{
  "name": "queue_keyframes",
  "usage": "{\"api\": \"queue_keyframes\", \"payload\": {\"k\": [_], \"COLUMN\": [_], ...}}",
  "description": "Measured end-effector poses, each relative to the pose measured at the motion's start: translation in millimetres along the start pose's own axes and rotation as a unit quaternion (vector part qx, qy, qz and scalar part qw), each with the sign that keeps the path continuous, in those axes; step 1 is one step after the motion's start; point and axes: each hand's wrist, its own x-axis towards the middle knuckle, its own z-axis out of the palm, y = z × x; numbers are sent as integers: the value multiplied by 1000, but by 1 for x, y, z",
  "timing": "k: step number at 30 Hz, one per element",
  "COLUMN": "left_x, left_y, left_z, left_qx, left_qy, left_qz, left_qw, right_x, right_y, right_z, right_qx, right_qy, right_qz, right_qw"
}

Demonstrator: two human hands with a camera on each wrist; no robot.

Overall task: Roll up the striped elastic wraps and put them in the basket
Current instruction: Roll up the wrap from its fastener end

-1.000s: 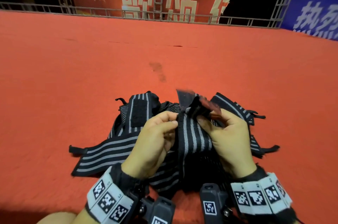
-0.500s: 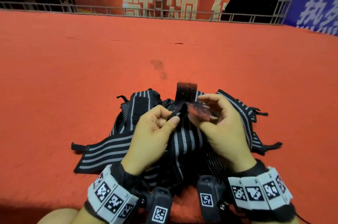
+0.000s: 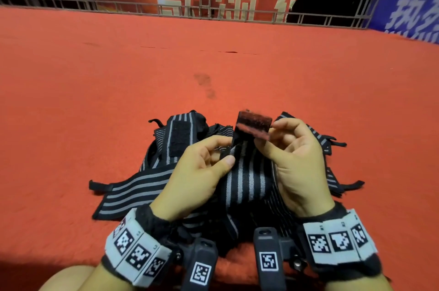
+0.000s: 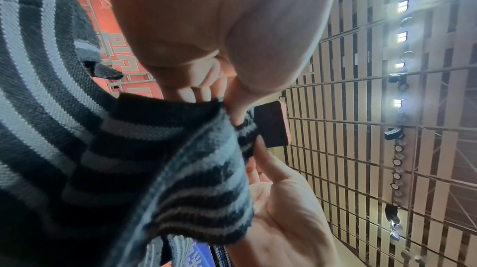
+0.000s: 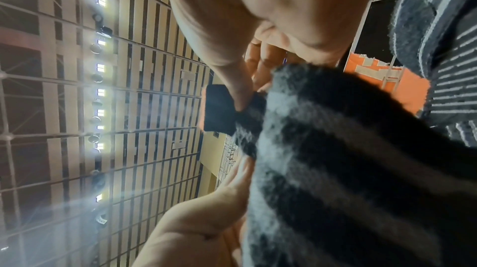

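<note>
A pile of black elastic wraps with grey stripes (image 3: 140, 189) lies on the red carpet just in front of me. Both hands hold one wrap (image 3: 244, 179) up over the pile. My left hand (image 3: 225, 156) pinches its edge just below the end. My right hand (image 3: 267, 132) pinches the black fastening tab (image 3: 253, 122), which stands upright. The left wrist view shows the thumb of the left hand (image 4: 233, 114) on the striped wrap (image 4: 160, 159). In the right wrist view the right hand (image 5: 244, 100) grips the tab (image 5: 219, 112). No basket is in view.
Red carpet (image 3: 95, 100) stretches all round the pile, with a dark stain (image 3: 205, 84) beyond it. A metal railing (image 3: 213, 9) and banners close off the far edge. Another wrap with a black fastening patch (image 3: 180, 138) lies at the back left of the pile.
The wrap's end tab has come up and unfolded to stand upright. My right fingers have shifted up onto the tab, and my left hand has slid to a pinch below it.
</note>
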Motion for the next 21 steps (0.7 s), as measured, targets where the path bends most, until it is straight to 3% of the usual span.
{"api": "queue_keyframes", "payload": {"k": [4, 9, 21], "left_x": [-2, -1, -2], "left_y": [7, 1, -4], "left_z": [1, -2, 0], "left_qx": [-18, 65, 130], "left_qy": [19, 89, 42], "left_qz": [11, 48, 54], "left_qw": [1000, 993, 989], "right_x": [-2, -6, -8], "right_y": [4, 3, 8], "right_z": [2, 9, 9], "right_qx": [-27, -70, -167], "right_qy": [-17, -94, -31], "right_qz": [11, 33, -26], "right_qw": [999, 993, 985]}}
